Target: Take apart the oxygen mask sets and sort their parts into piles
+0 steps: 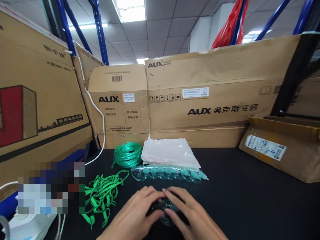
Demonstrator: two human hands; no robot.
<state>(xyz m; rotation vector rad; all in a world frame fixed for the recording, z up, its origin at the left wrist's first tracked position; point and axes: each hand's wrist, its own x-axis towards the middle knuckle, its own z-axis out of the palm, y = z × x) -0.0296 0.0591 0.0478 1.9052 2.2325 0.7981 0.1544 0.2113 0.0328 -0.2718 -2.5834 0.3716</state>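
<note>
My left hand [140,211] and my right hand [186,210] curve around a clear, greenish plastic face mask [167,220] low on the black table. Fingertips of both hands nearly meet above it, and the thumbs press at its near side. Most of the mask is hidden by my fingers. Just beyond lies a row of nested clear green face masks [168,173]. Green elastic straps [102,191] lie in a tangled heap left of my left hand. Behind them sits a coil of green tubing [128,154], next to a stack of white plastic bags [168,151].
Large cardboard panels [200,100] wall off the back of the black table [250,206]. An open cardboard box [282,150] stands at the right. At the lower left are a white power strip [32,225] and a white cable [103,126].
</note>
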